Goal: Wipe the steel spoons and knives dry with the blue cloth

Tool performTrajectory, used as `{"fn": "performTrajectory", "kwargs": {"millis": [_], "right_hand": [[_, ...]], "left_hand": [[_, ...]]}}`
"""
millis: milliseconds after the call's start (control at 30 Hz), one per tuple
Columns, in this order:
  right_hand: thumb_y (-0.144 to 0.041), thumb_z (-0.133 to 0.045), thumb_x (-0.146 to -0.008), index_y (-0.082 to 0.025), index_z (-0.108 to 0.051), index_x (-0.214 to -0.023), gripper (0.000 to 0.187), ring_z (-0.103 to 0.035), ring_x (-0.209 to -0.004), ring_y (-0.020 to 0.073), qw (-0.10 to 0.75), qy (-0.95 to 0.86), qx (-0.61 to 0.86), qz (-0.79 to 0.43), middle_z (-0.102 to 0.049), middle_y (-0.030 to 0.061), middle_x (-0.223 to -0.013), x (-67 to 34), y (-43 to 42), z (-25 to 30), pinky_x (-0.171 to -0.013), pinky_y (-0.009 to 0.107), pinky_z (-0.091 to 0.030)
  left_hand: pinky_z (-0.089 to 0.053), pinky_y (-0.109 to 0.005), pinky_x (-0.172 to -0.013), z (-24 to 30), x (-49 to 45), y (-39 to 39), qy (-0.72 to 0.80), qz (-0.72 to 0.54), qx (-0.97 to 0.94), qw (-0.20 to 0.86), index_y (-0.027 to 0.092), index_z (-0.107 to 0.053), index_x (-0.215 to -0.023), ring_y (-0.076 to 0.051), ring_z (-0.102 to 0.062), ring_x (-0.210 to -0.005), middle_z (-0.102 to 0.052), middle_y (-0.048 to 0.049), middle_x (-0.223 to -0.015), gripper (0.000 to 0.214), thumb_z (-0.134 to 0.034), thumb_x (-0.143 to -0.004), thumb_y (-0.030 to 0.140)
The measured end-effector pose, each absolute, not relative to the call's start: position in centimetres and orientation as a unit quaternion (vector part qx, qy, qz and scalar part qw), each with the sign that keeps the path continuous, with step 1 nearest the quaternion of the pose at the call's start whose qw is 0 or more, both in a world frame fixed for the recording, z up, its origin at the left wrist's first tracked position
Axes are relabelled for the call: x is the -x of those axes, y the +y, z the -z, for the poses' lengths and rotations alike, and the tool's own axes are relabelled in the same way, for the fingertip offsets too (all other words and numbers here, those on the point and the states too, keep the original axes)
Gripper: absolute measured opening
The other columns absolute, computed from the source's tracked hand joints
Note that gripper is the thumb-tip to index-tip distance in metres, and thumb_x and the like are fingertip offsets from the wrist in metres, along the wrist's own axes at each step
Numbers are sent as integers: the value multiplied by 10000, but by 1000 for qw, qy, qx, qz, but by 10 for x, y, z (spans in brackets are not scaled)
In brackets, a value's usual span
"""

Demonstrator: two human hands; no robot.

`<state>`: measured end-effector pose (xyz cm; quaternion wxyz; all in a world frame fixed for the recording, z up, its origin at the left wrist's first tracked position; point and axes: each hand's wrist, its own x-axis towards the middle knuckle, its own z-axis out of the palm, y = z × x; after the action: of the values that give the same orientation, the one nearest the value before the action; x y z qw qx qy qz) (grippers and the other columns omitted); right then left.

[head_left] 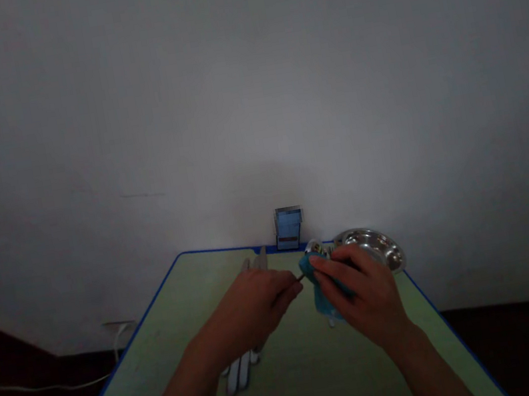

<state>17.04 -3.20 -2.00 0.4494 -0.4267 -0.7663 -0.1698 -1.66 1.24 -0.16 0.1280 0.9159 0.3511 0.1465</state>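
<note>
- Currently, the left hand [247, 306] is closed, pinching a thin dark rod [299, 278] between thumb and fingertips; only the rod's far end shows, and it sits just beside the cloth.
- The right hand [362, 293] grasps a crumpled teal cloth [321, 293], wrapped around a small shiny metal piece [316, 250]. The metal piece protrudes above the fingers, and its exact form cannot be determined.
- Both held items are raised above the middle of the worktop, with the hands close together and the rod aimed at the cloth-wrapped piece.
- Handling note: a short fingertip pinch appears to suit the rod, giving fine control of its end. The cloth gives the right hand a padded, non-slip hold on the metal.
- Worktop: a pale green rectangular worktop [302, 394] with a blue edge [131, 345].
- Beside the right hand, a round polished steel dish [369, 247] lies near the far corner.
- Below the left forearm lie long white pieces [238, 375]; a grey pronged item [257, 260] lies near the far edge. Neither can be identified with confidence.
- Beyond the far edge, a flat blue device [289, 229] stands against the white wall [247, 93], partly blurred.
</note>
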Motion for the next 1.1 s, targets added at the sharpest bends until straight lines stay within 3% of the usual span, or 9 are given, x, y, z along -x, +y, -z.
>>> {"fn": "performTrajectory", "kwargs": {"millis": [233, 867, 1100], "right_hand": [[-141, -607, -798, -173, -649, -1001, 209, -569, -745, 135, 472, -737, 453, 168, -571, 55, -847, -169, -32, 21, -651, 278, -493], [-184, -576, -816, -219, -668, -964, 178, -578, -746, 139, 506, -679, 523, 101, -580, 21, -819, -171, -28, 20, -656, 275, -498], [-164, -589, -812, -222, -648, -996, 202, -586, -789, 152, 550, -657, 492, 154, -589, 34, -863, -169, -31, 19, -674, 295, -507]], "left_hand": [[-287, -237, -533, 4, 19, 11, 346, -124, -927, 81, 184, -563, -718, -132, -524, -573, -568, 11, -597, 311, -373, -927, 314], [-331, -249, -588, 5, 24, 13, 346, -97, -927, 107, 188, -604, -804, -158, -573, -660, -638, -12, -697, 252, -395, -916, 271], [-307, -208, -533, -1, 25, 11, 340, -129, -918, 157, 167, -573, -712, -105, -494, -546, -556, 11, -592, 332, -364, -924, 315]]}}
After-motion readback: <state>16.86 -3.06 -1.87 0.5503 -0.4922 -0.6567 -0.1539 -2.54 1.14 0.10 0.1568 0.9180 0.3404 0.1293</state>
